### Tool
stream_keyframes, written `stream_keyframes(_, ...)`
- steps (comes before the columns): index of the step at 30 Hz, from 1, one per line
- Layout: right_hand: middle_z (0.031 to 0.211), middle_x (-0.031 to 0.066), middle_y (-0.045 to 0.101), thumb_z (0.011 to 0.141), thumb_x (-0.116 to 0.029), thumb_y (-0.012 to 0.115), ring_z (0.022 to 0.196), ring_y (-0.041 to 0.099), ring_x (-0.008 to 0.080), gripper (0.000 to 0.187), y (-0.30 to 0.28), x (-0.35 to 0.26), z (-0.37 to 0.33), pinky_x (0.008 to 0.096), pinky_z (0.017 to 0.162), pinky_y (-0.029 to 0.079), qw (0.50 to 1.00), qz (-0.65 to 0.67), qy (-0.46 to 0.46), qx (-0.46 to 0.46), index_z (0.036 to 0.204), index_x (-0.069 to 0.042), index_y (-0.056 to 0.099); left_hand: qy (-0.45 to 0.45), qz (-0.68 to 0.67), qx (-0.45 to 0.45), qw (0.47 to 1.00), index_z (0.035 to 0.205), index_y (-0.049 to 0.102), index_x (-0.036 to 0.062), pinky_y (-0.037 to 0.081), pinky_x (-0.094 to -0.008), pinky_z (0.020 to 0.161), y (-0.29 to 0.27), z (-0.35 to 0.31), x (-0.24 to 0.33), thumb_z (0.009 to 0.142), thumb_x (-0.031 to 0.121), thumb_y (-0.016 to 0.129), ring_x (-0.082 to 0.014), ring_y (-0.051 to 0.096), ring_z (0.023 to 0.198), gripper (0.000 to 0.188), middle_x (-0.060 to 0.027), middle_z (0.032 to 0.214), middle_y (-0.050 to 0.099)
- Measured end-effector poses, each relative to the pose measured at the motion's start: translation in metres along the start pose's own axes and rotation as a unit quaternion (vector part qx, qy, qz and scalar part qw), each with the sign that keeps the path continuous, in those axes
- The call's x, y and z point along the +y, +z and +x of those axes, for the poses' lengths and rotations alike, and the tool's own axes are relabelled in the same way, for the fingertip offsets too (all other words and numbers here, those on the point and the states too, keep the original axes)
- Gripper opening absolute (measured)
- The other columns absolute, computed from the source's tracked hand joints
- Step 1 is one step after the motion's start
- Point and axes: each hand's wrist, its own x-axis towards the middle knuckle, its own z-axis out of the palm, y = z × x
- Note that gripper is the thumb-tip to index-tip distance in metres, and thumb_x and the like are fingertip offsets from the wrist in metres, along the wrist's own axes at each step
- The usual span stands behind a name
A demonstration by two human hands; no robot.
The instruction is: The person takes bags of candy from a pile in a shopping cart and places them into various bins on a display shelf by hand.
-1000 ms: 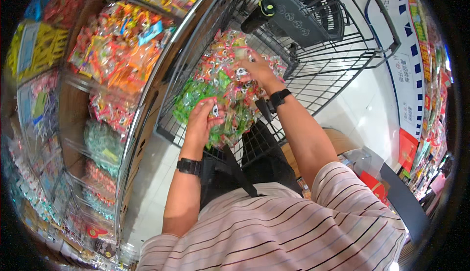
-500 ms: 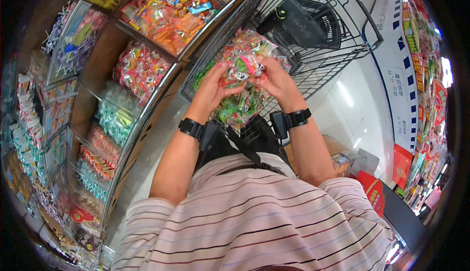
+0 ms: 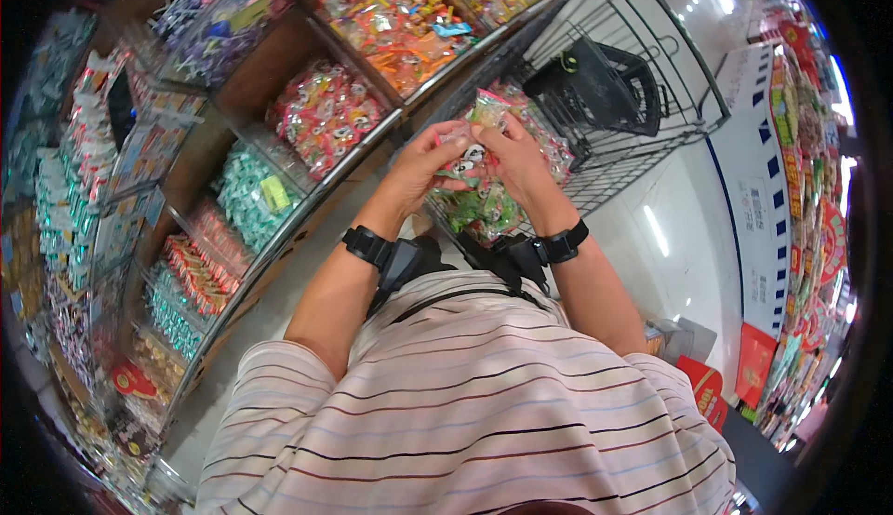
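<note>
Both hands are pinched round a small clear plastic candy packet (image 3: 473,156) with a black-and-white panda print and pink edges. My left hand (image 3: 416,169) grips its left side, thumb on top. My right hand (image 3: 517,160) has its thumb and fingers closed on the right side. Right below them, a heap of wrapped candies fills the near part of a dark wire shopping cart (image 3: 693,124). Green-wrapped candies (image 3: 481,210) lie at the near end, and pink-and-red wrapped candies (image 3: 549,140) lie beyond. My fingers hide part of the packet.
On the left, a tiered display holds bins of pink panda-print candies (image 3: 327,117), orange-wrapped candies (image 3: 402,31) and teal-wrapped candies (image 3: 256,197). A dark folding child seat (image 3: 605,87) sits inside the cart. Stocked shelves (image 3: 807,208) line the right side.
The view has shifted, so the bins sit further right and lower. My hands have drawn closer together on the packet, and its panda print now shows between my thumbs.
</note>
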Motion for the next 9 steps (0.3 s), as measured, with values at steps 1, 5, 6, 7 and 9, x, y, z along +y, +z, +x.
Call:
stream_keyframes(1, 0.105, 0.0042, 0.064, 0.094, -0.018, 0.066, 0.087, 0.063, 0.0149, 0.027, 0.004, 0.004, 0.002, 0.0343, 0.062, 0.059, 1.0, 0.005, 0.007, -0.002, 0.117, -0.008, 0.055, 0.008, -0.011, 0.004, 1.0, 0.137, 0.052, 0.0124, 0.061, -0.0337, 0.075, -0.005, -0.005, 0.002, 0.096, 0.035, 0.066, -0.0111, 0.059, 0.103, 0.049, -0.0017, 0.119, 0.06)
stream_keyframes(5, 0.103, 0.006, 0.063, 0.094, -0.019, 0.065, 0.082, 0.062, 0.0155, 0.026, 0.034, 0.007, 0.009, 0.0366, 0.064, 0.062, 0.998, -0.006, 0.053, -0.035, 0.116, -0.007, 0.056, 0.036, -0.039, 0.028, 0.998, 0.137, 0.053, 0.0114, 0.061, -0.0288, 0.073, -0.035, -0.025, 0.002, 0.096, 0.028, 0.066, -0.0097, 0.063, 0.099, 0.046, -0.0017, 0.115, 0.063)
stream_keyframes(6, 0.103, 0.006, 0.063, 0.094, -0.019, 0.065, 0.082, 0.062, 0.0155, 0.026, 0.041, 0.007, 0.011, 0.0366, 0.064, 0.062, 0.998, -0.011, 0.056, -0.04, 0.116, -0.007, 0.056, 0.046, -0.066, 0.025, 0.996, 0.137, 0.052, 0.01, 0.062, -0.0296, 0.073, -0.041, -0.029, 0.003, 0.097, 0.027, 0.065, -0.0109, 0.064, 0.1, 0.045, -0.0026, 0.116, 0.064)
stream_keyframes(7, 0.104, 0.0065, 0.063, 0.095, -0.02, 0.065, 0.083, 0.063, 0.0162, 0.029, 0.049, 0.007, 0.014, 0.0371, 0.064, 0.062, 0.996, -0.019, 0.061, -0.059, 0.118, -0.007, 0.056, 0.055, -0.093, 0.021, 0.994, 0.137, 0.052, 0.0086, 0.062, -0.0303, 0.074, -0.046, -0.034, 0.003, 0.098, 0.027, 0.063, -0.0121, 0.066, 0.1, 0.044, -0.0036, 0.117, 0.065)
stream_keyframes(9, 0.112, 0.0082, 0.063, 0.095, -0.021, 0.065, 0.094, 0.065, 0.0196, 0.035, 0.064, 0.01, 0.023, 0.0377, 0.065, 0.062, 0.993, -0.035, 0.078, -0.085, 0.125, -0.007, 0.054, 0.067, -0.132, 0.024, 0.989, 0.138, 0.051, 0.0088, 0.061, -0.028, 0.069, -0.061, -0.041, 0.003, 0.096, 0.026, 0.065, -0.0128, 0.067, 0.099, 0.047, -0.0047, 0.118, 0.065)
